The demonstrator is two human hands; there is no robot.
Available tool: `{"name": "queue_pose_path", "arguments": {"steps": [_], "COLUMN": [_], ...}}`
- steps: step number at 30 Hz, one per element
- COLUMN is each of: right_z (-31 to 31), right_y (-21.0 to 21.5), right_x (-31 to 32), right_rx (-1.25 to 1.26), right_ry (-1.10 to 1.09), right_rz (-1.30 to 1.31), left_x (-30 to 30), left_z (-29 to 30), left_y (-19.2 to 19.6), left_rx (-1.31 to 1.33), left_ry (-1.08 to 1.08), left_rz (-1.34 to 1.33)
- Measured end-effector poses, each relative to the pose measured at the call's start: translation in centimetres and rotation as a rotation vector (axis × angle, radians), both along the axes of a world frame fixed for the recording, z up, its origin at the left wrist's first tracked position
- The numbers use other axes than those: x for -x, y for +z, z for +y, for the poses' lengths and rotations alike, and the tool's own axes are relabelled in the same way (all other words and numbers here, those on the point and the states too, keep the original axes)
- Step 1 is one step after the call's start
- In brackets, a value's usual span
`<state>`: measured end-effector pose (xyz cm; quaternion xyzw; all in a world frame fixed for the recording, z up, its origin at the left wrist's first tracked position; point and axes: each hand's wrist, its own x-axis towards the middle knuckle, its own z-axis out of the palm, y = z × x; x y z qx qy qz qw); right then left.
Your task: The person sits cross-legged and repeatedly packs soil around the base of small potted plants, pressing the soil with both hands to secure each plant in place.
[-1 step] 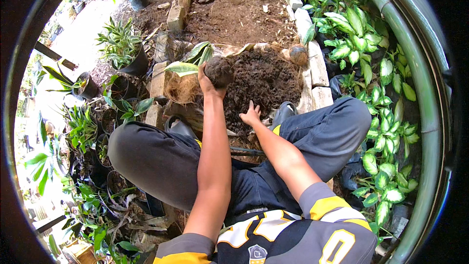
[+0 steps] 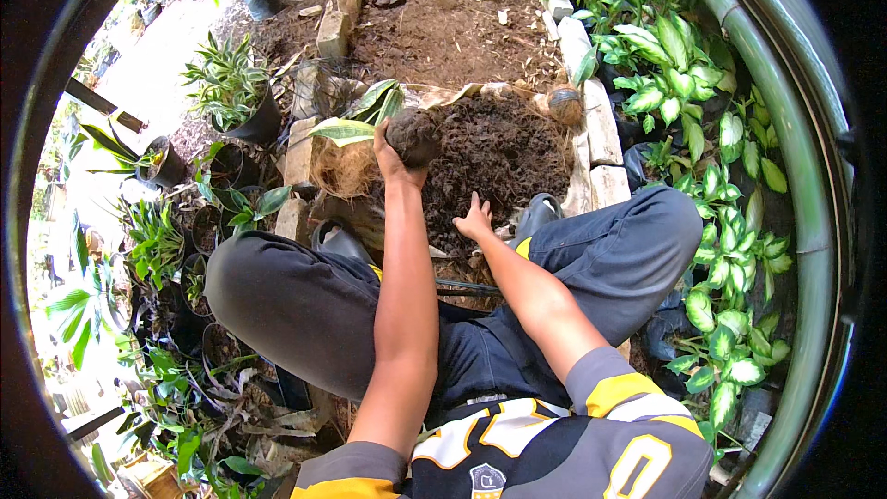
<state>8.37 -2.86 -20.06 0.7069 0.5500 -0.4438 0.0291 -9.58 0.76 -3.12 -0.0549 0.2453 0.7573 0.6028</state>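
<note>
My left hand (image 2: 397,163) is wrapped round a dark, round ball of soil (image 2: 415,137) and holds it over the left part of a loose dark soil heap (image 2: 504,152). Broad green leaves with pale yellow edges (image 2: 344,131) spread out just beyond and left of the ball; whether they grow from it is hidden. Against the near edge of the heap rests my right hand (image 2: 475,219), its fingers apart and nothing visible in them. A tuft of brown coconut fibre (image 2: 341,170) lies left of my left wrist.
A brown coconut (image 2: 565,105) sits at the heap's far right corner. Pale blocks (image 2: 602,137) edge the bed on both sides. Potted plants (image 2: 251,111) crowd the left, and leafy variegated plants (image 2: 679,51) line the right beside a curved green pole (image 2: 813,185).
</note>
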Motion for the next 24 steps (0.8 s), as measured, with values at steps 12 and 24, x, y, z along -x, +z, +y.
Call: {"name": "queue_pose_path", "arguments": {"steps": [12,24], "right_z": [-0.9,-1.6], "right_y": [0.4,0.7], "right_x": [1.4,1.4], "right_rx": [-0.095,-0.137], "right_ry": [0.053,0.151], "right_rz": [-0.022,-0.008], "left_x": [0.8,0.0], "left_z": [-0.3,-1.2], "left_y": [-0.5,0.9], "left_rx": [-0.035,-0.033], "left_ry": [0.060,0.041], "left_rz": [0.002,0.049]}}
